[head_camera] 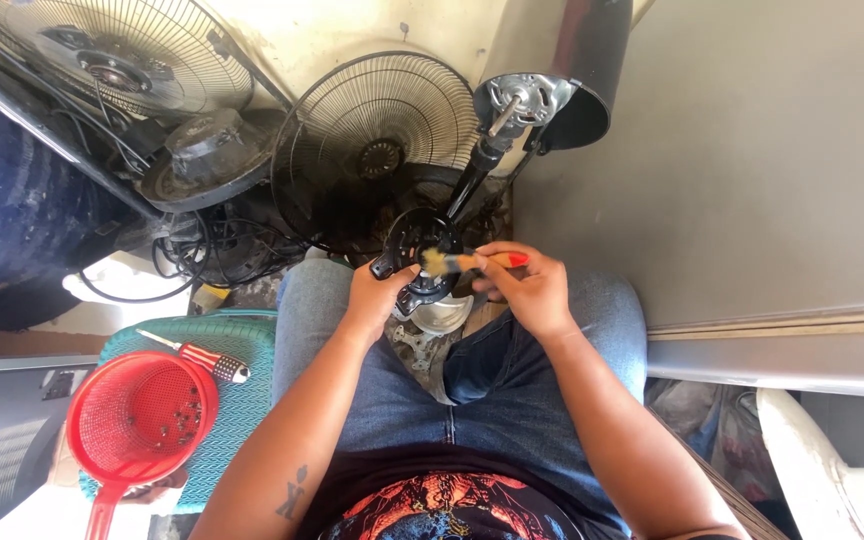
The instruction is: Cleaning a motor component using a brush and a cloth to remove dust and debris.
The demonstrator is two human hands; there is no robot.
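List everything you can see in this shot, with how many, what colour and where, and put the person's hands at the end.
Fan guards: two, dark wire, top left and top centre.
Fan motor on a stand: one, silver and black, top centre.
Strainer: one, red, lower left, on the stool.
Stool: one, teal plastic, lower left.
Screwdriver: one, red striped handle, on the stool.
Cables: a tangle, black, left of centre.
Fan part: one, black, over the knees.
Paintbrush: one, orange-red handle, against the fan part.
Jeans: blue, centre.
Left hand: grips the fan part.
Right hand: holds the paintbrush.
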